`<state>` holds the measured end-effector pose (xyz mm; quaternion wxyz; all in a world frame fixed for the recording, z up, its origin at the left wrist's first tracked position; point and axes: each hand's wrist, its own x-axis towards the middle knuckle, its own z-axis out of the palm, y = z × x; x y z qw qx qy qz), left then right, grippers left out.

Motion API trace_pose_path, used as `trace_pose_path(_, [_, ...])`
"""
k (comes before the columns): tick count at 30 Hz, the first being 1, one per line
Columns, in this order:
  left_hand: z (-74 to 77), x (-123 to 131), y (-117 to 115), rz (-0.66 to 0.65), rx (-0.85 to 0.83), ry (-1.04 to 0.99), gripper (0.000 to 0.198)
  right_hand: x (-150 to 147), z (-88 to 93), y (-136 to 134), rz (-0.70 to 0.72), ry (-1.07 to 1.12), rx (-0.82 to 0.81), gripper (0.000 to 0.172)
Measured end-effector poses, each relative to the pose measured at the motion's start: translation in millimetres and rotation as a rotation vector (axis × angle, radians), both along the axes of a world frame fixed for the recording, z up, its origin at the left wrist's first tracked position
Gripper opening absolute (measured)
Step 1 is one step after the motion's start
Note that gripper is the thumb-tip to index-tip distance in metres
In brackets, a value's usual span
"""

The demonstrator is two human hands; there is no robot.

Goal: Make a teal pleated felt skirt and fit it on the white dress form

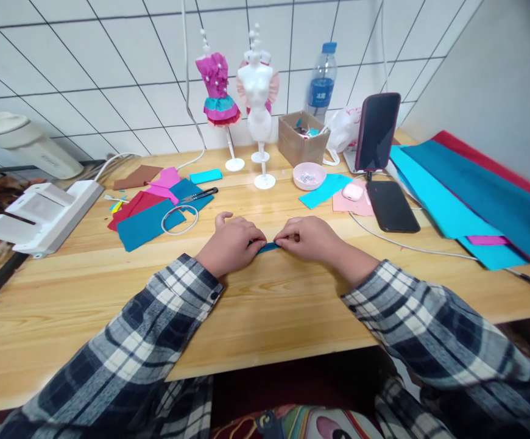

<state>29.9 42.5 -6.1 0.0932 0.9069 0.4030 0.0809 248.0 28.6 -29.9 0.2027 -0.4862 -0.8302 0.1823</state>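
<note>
A narrow strip of folded dark blue material [269, 247] lies between my hands, low over the wooden table. My left hand [234, 244] pinches its left end, with the thumb and index finger pressed together. At its right end, my right hand [310, 239] holds it in a fingertip pinch. The middle of the strip shows between the fingertips; its ends are hidden under them. Left of my hands, a white ring [180, 208] rests partly on a flat dark blue piece [148, 225], and black-handled snips [200, 195] lie on another blue piece.
Behind my hands stand a bare white mannequin [259, 110], a dressed one [219, 91], a cardboard box [302, 139] and a pink bowl [309, 177]. Phones [393, 206] and a cable are at right, beside large coloured sheets [488, 189]. A white device [52, 213] sits at left.
</note>
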Motion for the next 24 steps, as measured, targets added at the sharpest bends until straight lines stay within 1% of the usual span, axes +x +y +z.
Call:
trace_pose_path(7, [3.3,2,-3,-0.030,0.002,-0.009,0.027,0,4.0,-1,0.033,-0.059,0.011,0.016])
trace_pose_path(10, [1.3,3,-4,-0.032,0.015,0.003,0.018,-1,3.8,-2,0.028,-0.029,0.019,0.016])
trace_pose_path(12, [0.1,4,-5,0.011,0.010,-0.028,0.016,-2,4.1,-2,-0.022,0.056,0.010,0.017])
trace_pose_path(14, [-0.5,4,-5,0.095,-0.033,-0.117,0.018,-2,4.9,-3,-0.094,0.196,-0.036,0.023])
trace_pose_path(16, [-1.3,4,-5,0.194,-0.146,-0.252,0.020,-3,5.4,-3,-0.145,0.348,-0.126,0.032])
trace_pose_path(18, [-2.8,3,-3,0.266,-0.277,-0.370,0.022,-4,5.0,-4,-0.143,0.463,-0.225,0.039])
trace_pose_path(20, [-4.9,3,-2,0.289,-0.337,-0.425,0.023,-5,3.6,-5,-0.123,0.514,-0.288,0.041])
trace_pose_path(24, [-6.3,2,-2,0.270,-0.298,-0.397,0.022,-6,0.9,-4,-0.102,0.541,-0.330,0.044])
